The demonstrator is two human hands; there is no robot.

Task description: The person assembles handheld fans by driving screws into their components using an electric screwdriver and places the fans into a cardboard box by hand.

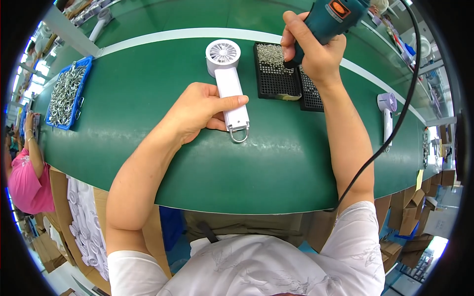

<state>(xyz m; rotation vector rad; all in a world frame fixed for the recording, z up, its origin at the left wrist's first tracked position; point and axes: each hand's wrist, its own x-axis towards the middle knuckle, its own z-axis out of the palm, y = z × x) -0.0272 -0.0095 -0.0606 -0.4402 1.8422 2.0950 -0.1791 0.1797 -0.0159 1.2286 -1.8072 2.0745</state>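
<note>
Our L hand (200,107) grips the white fan (227,81) on/just above the green bench (247,172), R hand (318,54) round a teal driver (328,24); fan's prob. light, stiff, slickish, so we'd hold the handle (237,116), off its fragile grille (223,51).

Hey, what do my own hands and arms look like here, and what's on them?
Your left hand and right hand are ungloved, with no watch or bracelet visible. Both forearms are bare below short white sleeves; the right one shows a faint grey print.
</note>
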